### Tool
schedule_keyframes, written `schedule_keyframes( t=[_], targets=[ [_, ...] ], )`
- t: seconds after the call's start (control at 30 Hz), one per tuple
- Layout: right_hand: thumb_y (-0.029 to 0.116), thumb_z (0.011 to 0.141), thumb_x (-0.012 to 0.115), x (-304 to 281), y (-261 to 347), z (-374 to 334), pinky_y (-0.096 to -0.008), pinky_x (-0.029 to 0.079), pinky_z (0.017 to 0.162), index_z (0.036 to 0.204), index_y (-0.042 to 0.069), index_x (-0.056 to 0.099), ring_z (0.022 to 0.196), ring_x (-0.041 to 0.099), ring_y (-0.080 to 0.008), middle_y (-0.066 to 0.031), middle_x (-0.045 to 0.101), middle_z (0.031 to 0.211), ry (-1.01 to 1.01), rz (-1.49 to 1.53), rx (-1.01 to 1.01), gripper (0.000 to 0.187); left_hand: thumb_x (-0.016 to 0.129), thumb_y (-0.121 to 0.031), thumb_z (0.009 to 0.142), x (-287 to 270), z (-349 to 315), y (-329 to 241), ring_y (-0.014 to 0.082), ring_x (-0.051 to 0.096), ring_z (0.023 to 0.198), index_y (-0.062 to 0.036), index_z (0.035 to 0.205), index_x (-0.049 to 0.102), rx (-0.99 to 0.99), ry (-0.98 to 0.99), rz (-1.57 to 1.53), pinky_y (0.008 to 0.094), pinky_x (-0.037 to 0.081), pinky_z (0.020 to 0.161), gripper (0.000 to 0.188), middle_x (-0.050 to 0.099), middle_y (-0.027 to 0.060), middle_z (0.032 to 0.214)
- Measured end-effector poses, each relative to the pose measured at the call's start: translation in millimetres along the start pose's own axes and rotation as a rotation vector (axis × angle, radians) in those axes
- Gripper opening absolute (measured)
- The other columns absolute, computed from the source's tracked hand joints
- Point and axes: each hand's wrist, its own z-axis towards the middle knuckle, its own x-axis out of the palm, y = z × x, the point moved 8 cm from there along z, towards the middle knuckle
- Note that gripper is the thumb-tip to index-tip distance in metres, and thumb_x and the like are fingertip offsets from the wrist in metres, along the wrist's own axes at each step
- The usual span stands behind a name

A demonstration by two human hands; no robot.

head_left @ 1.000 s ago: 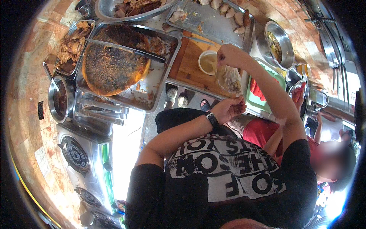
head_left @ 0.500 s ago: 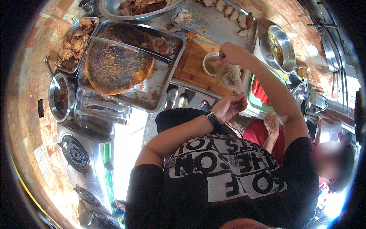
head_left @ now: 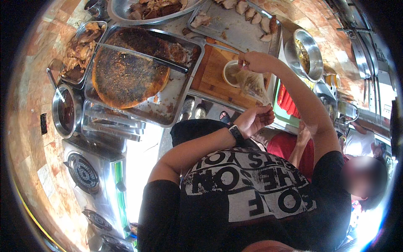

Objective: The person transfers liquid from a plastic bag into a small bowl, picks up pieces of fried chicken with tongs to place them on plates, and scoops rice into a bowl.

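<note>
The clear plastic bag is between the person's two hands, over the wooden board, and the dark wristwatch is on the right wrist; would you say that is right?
Not quite: the head view shows the dark wristwatch on the wrist of the left hand. The clear plastic bag is indeed between that hand and the right hand, over the wooden board.

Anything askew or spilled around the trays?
A long knife lies across the charred round slab, its handle jutting past the edge: perhaps an unsteady perch. Brown scraps litter the tray; no clear spill shows.
</note>
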Motion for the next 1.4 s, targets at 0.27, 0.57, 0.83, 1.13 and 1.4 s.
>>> schedule_keyframes(
  t=[0.27,0.57,0.83,1.13,1.4],
  targets=[
    [0.018,0.080,0.064,0.1,-7.1,0.8,-0.0465,0.050,0.076,0.103,0.009,0.059,0.090,0.065,-0.0338,-0.0157,0.067,0.094,0.032,0.051,0.023,0.025,0.060,-0.018,0.096,0.6,0.5,5.3,0.0171,0.065,0.082,-0.0039,0.100,0.059,-0.032,0.026,-0.007,0.0305,0.055,0.079,0.015,0.064,0.0047,0.089],
    [0.013,0.084,0.059,-5.8,4.7,-1.8,-0.0448,0.046,0.076,0.104,0.006,0.053,0.088,0.062,-0.0314,-0.0145,0.063,0.089,0.073,0.065,-0.031,0.022,0.060,-0.015,0.095,11.7,-2.7,6.1,0.0183,0.065,0.085,-0.0018,0.102,0.060,-0.055,0.045,-0.032,0.0322,0.056,0.083,0.015,0.065,0.0072,0.090],
    [0.017,0.086,0.063,-14.1,17.2,0.3,-0.0447,0.046,0.073,0.101,0.006,0.053,0.084,0.063,-0.0310,-0.0135,0.063,0.084,0.070,0.009,-0.051,0.021,0.059,-0.014,0.096,24.4,-3.0,3.3,0.0189,0.065,0.083,-0.0016,0.100,0.059,-0.007,0.092,-0.058,0.0318,0.056,0.079,0.013,0.064,0.0071,0.089],
    [0.016,0.081,0.072,-21.8,34.1,8.6,-0.0464,0.047,0.073,0.099,0.007,0.053,0.087,0.064,-0.0337,-0.0147,0.065,0.087,0.110,-0.145,0.003,0.027,0.058,-0.016,0.097,34.6,-5.6,-6.3,0.0184,0.065,0.082,-0.0016,0.101,0.059,0.016,0.083,-0.081,0.0310,0.056,0.079,0.015,0.064,0.0066,0.088],
    [0.015,0.081,0.073,-26.1,41.8,12.4,-0.0474,0.047,0.072,0.098,0.008,0.052,0.088,0.064,-0.0337,-0.0141,0.065,0.086,0.122,-0.220,-0.024,0.028,0.058,-0.015,0.096,35.5,-3.8,-6.8,0.0175,0.064,0.081,-0.0015,0.102,0.059,0.016,0.095,-0.059,0.0308,0.055,0.078,0.015,0.064,0.0063,0.088]
  ],
)
